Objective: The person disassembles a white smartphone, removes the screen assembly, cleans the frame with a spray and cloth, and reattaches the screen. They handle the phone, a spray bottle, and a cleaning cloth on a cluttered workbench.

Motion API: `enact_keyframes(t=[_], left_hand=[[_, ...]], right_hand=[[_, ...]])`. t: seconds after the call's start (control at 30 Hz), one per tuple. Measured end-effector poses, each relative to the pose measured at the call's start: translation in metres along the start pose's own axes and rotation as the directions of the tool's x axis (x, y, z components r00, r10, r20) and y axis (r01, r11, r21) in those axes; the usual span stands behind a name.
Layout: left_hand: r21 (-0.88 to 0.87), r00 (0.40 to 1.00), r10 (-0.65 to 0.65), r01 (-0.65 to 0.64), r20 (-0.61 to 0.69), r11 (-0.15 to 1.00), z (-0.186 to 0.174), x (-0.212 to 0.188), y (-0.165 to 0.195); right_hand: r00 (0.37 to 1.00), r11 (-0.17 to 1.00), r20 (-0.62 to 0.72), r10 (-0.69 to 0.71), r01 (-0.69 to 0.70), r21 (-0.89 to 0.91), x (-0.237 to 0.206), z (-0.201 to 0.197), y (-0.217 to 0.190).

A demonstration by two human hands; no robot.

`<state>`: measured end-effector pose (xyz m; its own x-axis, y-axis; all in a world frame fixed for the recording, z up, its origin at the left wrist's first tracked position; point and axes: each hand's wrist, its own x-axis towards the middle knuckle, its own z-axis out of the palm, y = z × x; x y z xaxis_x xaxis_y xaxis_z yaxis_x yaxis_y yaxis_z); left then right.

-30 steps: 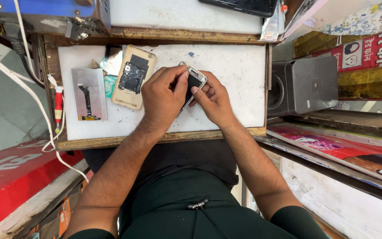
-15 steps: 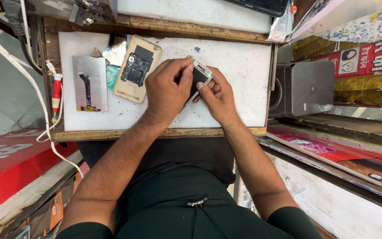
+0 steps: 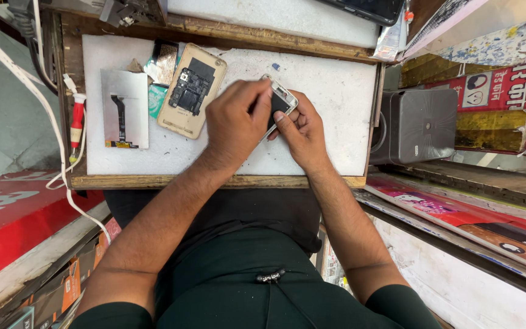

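Both hands hold a small opened phone (image 3: 280, 102) with a white frame over the white work mat (image 3: 336, 128). My left hand (image 3: 235, 122) covers its left side, fingers curled over the top edge. My right hand (image 3: 301, 131) supports it from below and the right, thumb on its dark inner face. Most of the phone is hidden by the hands. To the left lies a gold phone body (image 3: 190, 90) with its back off and the circuit board showing.
A silver metal plate with a dark flex strip (image 3: 125, 108) lies at the mat's left, next to a green-and-copper part (image 3: 161, 67). A red-handled tool (image 3: 77, 119) and white cable (image 3: 44, 103) run along the left edge. A grey speaker box (image 3: 421, 127) stands at right.
The view has tilted slightly, so the mat sits a little lower in frame. Both hands stay on the small phone with only slight finger shifts.
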<state>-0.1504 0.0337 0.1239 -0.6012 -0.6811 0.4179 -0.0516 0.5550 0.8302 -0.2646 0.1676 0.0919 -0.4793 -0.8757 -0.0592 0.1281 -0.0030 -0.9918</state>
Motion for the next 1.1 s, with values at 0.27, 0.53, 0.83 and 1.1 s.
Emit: enact_keyframes(t=[0.27,0.53,0.83,1.1], left_hand=[[0.046,0.998,0.047,-0.049,0.051,0.998,-0.0005,-0.0002,0.0027],[0.056,0.998,0.058,-0.060,0.033,0.997,0.0016,-0.0020,0.0007],[0.011,0.997,0.040,-0.040,0.067,0.999,0.0050,-0.0041,-0.0056],[0.012,0.999,0.011,-0.011,0.043,1.000,0.0032,-0.0029,-0.0003]], right_hand=[[1.000,1.000,-0.002,-0.019,0.019,-0.001,-0.0004,-0.0003,0.0001],[0.999,0.999,-0.006,-0.037,0.037,-0.015,-0.0003,0.0003,-0.0001],[1.000,1.000,0.010,-0.015,0.015,-0.025,-0.0012,-0.0016,0.0021],[1.000,0.999,-0.006,-0.017,0.017,-0.028,-0.0020,-0.0023,0.0030]])
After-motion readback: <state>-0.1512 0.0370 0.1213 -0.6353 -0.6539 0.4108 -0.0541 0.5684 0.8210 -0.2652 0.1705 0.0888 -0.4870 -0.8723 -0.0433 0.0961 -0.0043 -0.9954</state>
